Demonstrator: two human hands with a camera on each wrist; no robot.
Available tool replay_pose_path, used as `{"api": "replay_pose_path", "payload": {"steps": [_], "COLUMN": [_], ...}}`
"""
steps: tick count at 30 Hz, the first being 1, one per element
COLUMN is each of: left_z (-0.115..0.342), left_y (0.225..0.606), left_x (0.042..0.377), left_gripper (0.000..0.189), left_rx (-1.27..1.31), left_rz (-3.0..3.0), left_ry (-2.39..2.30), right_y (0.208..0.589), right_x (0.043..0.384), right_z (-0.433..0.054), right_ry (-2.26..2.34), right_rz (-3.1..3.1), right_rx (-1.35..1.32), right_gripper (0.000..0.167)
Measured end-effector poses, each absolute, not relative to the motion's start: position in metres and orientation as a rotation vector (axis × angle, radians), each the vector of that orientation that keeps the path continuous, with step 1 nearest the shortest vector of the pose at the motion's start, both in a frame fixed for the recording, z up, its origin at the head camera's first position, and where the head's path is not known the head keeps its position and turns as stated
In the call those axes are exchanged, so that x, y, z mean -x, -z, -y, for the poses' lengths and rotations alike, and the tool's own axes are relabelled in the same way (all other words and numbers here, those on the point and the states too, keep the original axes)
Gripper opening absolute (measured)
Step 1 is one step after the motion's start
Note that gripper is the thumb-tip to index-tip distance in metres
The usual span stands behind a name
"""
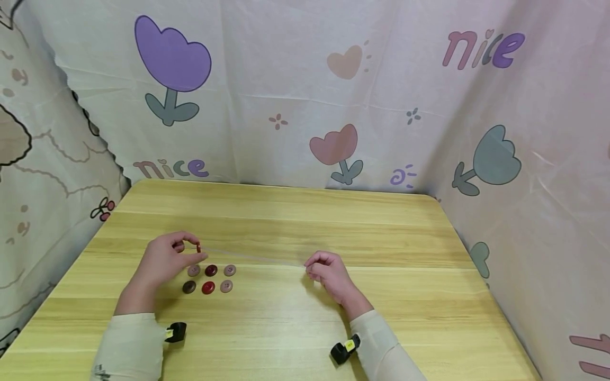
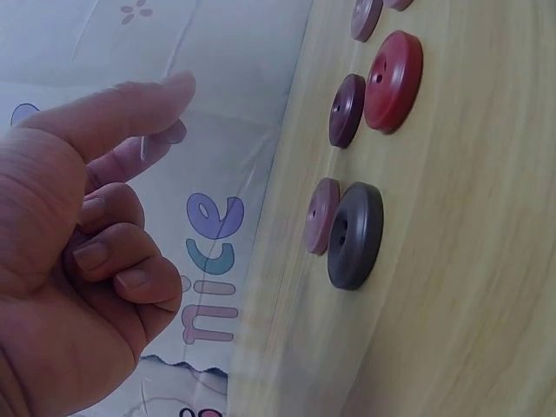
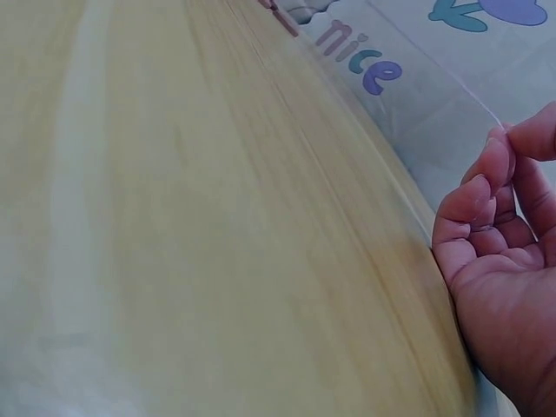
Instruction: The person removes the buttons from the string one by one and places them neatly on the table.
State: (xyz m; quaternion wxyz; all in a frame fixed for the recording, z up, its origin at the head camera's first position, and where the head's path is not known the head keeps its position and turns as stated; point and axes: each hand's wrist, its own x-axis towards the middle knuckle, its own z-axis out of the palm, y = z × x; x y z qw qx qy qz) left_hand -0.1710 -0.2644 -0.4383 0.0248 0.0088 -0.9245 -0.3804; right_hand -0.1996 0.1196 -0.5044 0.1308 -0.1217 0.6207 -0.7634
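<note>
A small reddish button (image 1: 198, 247), seen edge-on, is between the thumb and index finger of my left hand (image 1: 164, 257); the left wrist view hides it behind the thumb. From there a thin whitish thread (image 1: 257, 258) runs nearly straight across to my right hand (image 1: 333, 275), which pinches it between thumb and fingertips. Beneath and beside the left hand lie two rows of buttons: a dark brown button (image 1: 189, 287), a bright red button (image 1: 208, 287), a dark maroon button (image 1: 211, 270) and several pinkish ones, including a pink button (image 1: 226, 286).
The wooden tabletop (image 1: 286, 344) carries the buttons, which lie flat left of its middle. Behind it hangs a printed cloth (image 1: 267, 63) with flowers and lettering, and more cloth hangs at both sides. Each wrist wears a black camera (image 1: 176, 332).
</note>
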Motion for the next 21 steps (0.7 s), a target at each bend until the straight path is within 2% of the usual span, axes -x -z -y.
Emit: {"api": "replay_pose_path", "payload": {"steps": [11, 16, 21], "left_z": [0.274, 0.269, 0.256], "left_y": [0.439, 0.440, 0.442], "left_x": [0.165, 0.160, 0.153], "left_gripper": [0.040, 0.041, 0.035], "left_rx": [-0.120, -0.074, 0.027], "left_rz": [2.889, 2.902, 2.940], "left_ry": [1.183, 1.216, 1.249], "right_y": [0.505, 0.505, 0.505], "right_x": [0.199, 0.199, 0.199], "right_z": [-0.120, -0.120, -0.121], "right_ry": [2.224, 2.228, 2.225], "right_rz": [-1.790, -1.782, -1.788], "right_rx": [0.370, 0.351, 0.349], "right_gripper": [0.021, 0.019, 0.020]}}
